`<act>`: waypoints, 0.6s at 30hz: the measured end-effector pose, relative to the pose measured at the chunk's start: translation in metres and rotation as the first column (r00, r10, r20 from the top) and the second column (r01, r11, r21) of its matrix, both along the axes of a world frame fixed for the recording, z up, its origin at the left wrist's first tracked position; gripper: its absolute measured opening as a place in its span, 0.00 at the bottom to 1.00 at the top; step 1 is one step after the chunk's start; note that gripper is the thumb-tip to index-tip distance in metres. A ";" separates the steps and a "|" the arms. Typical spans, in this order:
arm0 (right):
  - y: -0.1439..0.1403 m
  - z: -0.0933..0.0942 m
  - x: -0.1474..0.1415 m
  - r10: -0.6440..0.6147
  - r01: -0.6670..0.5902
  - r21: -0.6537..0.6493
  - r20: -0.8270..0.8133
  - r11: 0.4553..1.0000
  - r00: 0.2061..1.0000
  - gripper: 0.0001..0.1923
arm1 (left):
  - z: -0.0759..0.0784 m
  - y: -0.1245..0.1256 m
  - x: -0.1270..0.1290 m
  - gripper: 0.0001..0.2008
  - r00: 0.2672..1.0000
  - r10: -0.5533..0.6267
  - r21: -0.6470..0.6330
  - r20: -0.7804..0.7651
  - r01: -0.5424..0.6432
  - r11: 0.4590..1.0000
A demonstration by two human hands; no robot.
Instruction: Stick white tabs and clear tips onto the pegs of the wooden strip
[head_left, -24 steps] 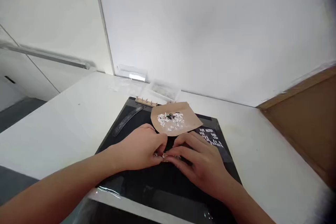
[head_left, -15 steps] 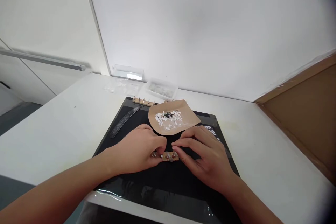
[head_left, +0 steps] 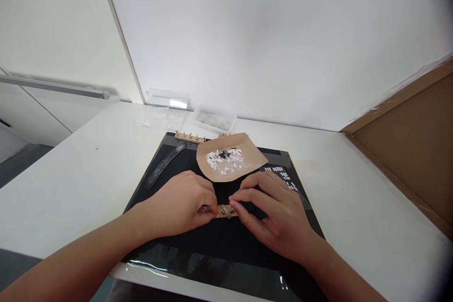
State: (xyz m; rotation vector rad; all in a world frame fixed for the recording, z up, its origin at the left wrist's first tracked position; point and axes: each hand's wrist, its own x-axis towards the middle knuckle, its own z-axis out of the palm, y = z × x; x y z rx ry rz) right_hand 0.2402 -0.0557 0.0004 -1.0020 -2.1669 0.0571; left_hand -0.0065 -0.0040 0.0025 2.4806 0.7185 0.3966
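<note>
A short pale wooden strip lies on the black mat, with small grey translucent pieces like nail tips and reddish-metallic spots along it. My left hand is closed at its left part, thumb low and index finger bent down over the strip, hiding some of the pieces. At the right end is my right hand, thumb and index finger pinched together by the strip; whatever sits between those fingertips is too small to make out.
Behind my hands, a brown paper sheet holds white and black bits. A curved black nail file lies left, a pegged wooden strip at the mat's back edge. White pieces sit right. Beyond stands a clear plastic box.
My left index finger has come down toward the thumb, covering pieces on the strip that showed before. My right hand keeps nearly the same pinch. The view has shifted slightly.
</note>
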 end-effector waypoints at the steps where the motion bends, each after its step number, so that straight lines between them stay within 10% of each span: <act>1: 0.000 0.000 0.000 0.001 -0.001 -0.003 0.000 1.000 1.000 0.03 | 0.000 0.000 0.000 0.06 1.000 0.004 0.000 0.001 -0.004 1.000; 18: 0.001 0.002 0.006 0.010 -0.010 -0.020 0.019 1.000 1.000 0.04 | 0.009 -0.005 0.006 0.02 0.982 0.105 -0.007 -0.154 -0.108 0.994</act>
